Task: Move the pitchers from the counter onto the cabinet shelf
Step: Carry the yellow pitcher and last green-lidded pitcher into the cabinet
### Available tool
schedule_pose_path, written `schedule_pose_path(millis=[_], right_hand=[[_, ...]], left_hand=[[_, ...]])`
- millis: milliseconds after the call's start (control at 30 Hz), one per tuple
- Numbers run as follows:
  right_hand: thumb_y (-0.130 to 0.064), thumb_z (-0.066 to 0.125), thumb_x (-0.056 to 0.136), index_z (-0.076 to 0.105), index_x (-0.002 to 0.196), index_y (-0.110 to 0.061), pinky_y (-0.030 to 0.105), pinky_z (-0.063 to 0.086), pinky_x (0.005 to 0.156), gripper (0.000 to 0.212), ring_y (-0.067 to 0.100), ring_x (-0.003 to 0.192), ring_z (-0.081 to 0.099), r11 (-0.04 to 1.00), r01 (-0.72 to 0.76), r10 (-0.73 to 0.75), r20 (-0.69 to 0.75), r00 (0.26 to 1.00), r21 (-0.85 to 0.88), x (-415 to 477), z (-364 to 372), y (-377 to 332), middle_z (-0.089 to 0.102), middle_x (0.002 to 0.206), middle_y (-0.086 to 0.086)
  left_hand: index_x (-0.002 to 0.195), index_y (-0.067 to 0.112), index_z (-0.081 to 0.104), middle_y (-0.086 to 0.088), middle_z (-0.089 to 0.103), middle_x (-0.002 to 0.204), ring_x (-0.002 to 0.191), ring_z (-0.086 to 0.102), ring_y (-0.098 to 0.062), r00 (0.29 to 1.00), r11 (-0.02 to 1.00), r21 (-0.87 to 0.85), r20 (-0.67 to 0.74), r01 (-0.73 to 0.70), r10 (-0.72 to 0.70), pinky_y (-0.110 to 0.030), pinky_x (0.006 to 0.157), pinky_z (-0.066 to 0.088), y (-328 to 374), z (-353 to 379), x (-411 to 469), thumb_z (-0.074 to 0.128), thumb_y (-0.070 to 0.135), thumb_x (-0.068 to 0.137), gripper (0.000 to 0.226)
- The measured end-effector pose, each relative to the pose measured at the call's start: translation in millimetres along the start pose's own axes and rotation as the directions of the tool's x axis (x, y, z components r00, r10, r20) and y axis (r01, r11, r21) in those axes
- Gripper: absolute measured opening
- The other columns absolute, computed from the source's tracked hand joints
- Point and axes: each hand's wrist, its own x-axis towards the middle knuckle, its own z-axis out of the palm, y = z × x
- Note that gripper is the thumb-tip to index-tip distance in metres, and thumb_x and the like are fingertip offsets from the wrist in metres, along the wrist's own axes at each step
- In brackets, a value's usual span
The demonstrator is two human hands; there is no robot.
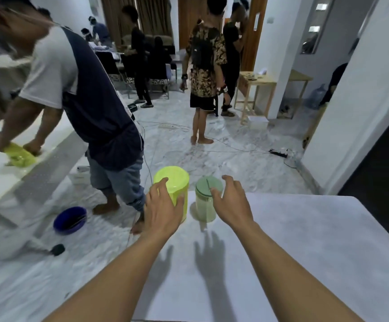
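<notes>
Both pitchers are standing upright at the desk's (281,228) far edge: left hand (163,210) spreading wide against the yellow pitcher (174,182), right hand (233,201) opening beside the green pitcher (206,205).

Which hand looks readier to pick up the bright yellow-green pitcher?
The left hand. Its fingers already curl around the yellow-green pitcher at the counter's far edge. The right hand is spread open beside the pale green pitcher instead, so it better suits that one.
</notes>
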Motion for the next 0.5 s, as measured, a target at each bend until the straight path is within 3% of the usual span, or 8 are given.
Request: schedule_pose_path(millis=[100, 267, 500], right_hand=[[-0.037, 0.050, 0.099, 0.041, 0.142, -0.016, 0.050, 0.045, 0.100, 0.049, 0.036, 0.126, 0.049, 1.000, -0.018, 0.017, 0.061, 0.998, 0.018, 8.6, 25.8, 15.6, 0.048, 0.137, 0.014], [-0.037, 0.055, 0.096, 0.041, 0.143, -0.016, 0.044, 0.047, 0.098, 0.053, 0.034, 0.126, 0.050, 0.991, -0.110, 0.105, 0.073, 0.992, 0.077, 14.6, 62.4, 37.8, 0.051, 0.134, 0.013], [-0.047, 0.063, 0.088, 0.045, 0.130, -0.017, 0.049, 0.050, 0.090, 0.054, 0.033, 0.119, 0.053, 0.956, -0.290, 0.289, 0.028, 0.957, 0.042, 33.0, 113.1, 63.0, 0.054, 0.127, 0.009]], left_hand=[[0.146, 0.018, 0.030, -0.011, 0.036, 0.146, 0.135, 0.034, -0.034, 0.997, 0.996, -0.053, 0.017, 0.070, -0.069, -0.047, 0.107, 0.034, -17.4, 17.5, 1.4, 0.056, 0.046, 0.091, 0.067], [0.140, 0.020, 0.034, -0.008, 0.045, 0.139, 0.127, 0.046, -0.030, 0.977, 0.963, -0.168, 0.069, 0.210, -0.201, -0.050, 0.100, 0.043, -47.0, 43.9, 8.3, 0.060, 0.055, 0.084, 0.071], [0.133, 0.024, 0.043, 0.001, 0.052, 0.132, 0.120, 0.051, -0.019, 0.951, 0.892, -0.329, 0.082, 0.309, -0.299, -0.036, 0.093, 0.045, -69.3, 81.7, 21.3, 0.077, 0.054, 0.071, 0.077]])
